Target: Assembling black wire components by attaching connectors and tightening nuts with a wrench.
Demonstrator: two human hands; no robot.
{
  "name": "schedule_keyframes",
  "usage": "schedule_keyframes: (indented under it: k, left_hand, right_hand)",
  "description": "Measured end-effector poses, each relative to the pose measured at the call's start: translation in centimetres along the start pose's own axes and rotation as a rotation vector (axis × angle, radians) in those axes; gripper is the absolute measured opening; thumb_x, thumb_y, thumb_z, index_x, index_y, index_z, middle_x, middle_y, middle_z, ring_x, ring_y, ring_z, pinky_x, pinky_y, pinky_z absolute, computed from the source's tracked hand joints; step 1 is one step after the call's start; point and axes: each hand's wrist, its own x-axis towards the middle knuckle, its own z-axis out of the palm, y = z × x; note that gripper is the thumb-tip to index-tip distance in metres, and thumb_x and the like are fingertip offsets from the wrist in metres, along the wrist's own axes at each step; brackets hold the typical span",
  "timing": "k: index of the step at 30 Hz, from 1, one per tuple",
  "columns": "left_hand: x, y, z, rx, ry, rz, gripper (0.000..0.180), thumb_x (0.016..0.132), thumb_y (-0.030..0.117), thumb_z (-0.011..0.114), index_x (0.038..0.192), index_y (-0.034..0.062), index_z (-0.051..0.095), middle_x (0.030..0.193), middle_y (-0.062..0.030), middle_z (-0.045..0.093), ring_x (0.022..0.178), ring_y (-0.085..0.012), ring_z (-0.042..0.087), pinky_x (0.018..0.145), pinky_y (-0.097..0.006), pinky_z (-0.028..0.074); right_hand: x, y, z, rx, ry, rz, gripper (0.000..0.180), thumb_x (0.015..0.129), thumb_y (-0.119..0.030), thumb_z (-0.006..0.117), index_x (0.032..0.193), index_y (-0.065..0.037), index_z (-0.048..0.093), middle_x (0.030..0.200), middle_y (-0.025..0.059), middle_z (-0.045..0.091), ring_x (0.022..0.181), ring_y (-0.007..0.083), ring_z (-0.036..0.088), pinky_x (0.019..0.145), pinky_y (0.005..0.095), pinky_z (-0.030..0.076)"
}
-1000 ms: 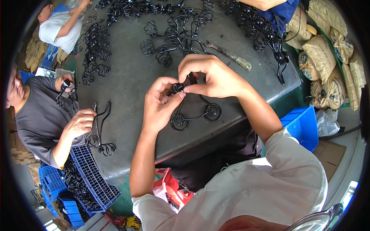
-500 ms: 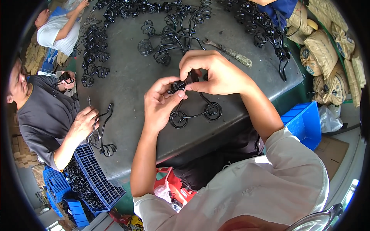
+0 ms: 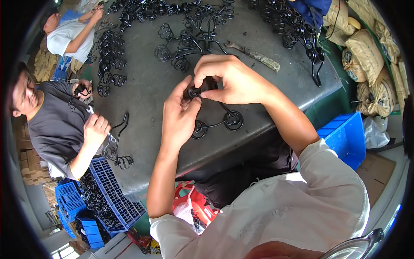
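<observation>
My left hand [image 3: 179,114] is closed around a small black fitting [image 3: 193,92], with the thumb and fingers on either side of it. From above, my right hand [image 3: 230,81] curls over the same fitting, its thumb and fingertips at its end. A black bent-rod spring [image 3: 233,120] with round coils lies under my hands on the dark table; its upper part is hidden by them. Whether the fitting is joined to this spring cannot be made out. Just beyond my hands lie more black coil springs [image 3: 185,39].
An open-end wrench [image 3: 254,56] with a wrapped handle lies on the table [image 3: 142,86]. Piles of black springs [image 3: 111,56] line its far and left sides. At the left, a co-worker [image 3: 58,116] holds a wrench. Blue bins [image 3: 345,138] and sacks [image 3: 366,52] stand around.
My hands have shifted slightly left and closer together on the fitting. The co-worker at the left has raised a wrench a little. The whole view has moved slightly.
</observation>
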Motion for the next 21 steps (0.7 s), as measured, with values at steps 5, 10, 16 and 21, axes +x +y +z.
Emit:
schedule_keyframes:
  k: [5,10,16,21]
  left_hand:
    - [0.2,0.4,-1.5,-0.257,-0.102,-0.109,0.049,0.091,-0.006,0.058,0.139,-0.0068,0.052,0.124,-0.0137,0.068,0.105,-0.0126,0.067,0.093,-0.026,0.054]
    - [-0.1,-1.7,-3.3,-0.385,-0.126,-0.114,0.041,0.094,-0.005,0.061,0.135,-0.0037,0.056,0.125,-0.0144,0.067,0.108,-0.0193,0.069,0.098,-0.033,0.056]
    - [-0.3,-2.9,-2.9,-0.248,-0.031,0.079,0.037,0.091,-0.007,0.071,0.127,-0.0014,0.068,0.117,-0.0092,0.069,0.103,-0.0154,0.067,0.093,-0.028,0.056]
    - [-0.5,-3.1,-2.3,-0.327,-0.065,0.035,0.037,0.091,-0.006,0.073,0.127,0.0003,0.069,0.115,-0.0076,0.070,0.103,-0.0143,0.066,0.091,-0.027,0.055]
  right_hand:
    - [-0.1,0.3,-0.5,-0.001,0.011,-0.015,0.024,0.075,0.005,0.080,0.094,-0.002,0.066,0.093,0.0042,0.063,0.072,0.0153,0.062,0.061,0.0302,0.050]
    - [-0.1,0.4,-0.1,0.026,-0.002,-0.020,0.023,0.075,0.005,0.079,0.093,-0.001,0.066,0.091,0.0053,0.063,0.073,0.0170,0.063,0.061,0.0314,0.050]
    - [-0.2,0.6,0.1,-0.005,-0.005,-0.069,0.023,0.075,0.007,0.077,0.092,0.001,0.064,0.092,0.0072,0.063,0.075,0.0200,0.066,0.063,0.0331,0.052]
    - [-0.3,0.0,-0.1,0.019,-0.038,-0.018,0.024,0.074,0.008,0.077,0.092,0.000,0.064,0.094,0.0065,0.063,0.075,0.0190,0.066,0.064,0.0330,0.052]
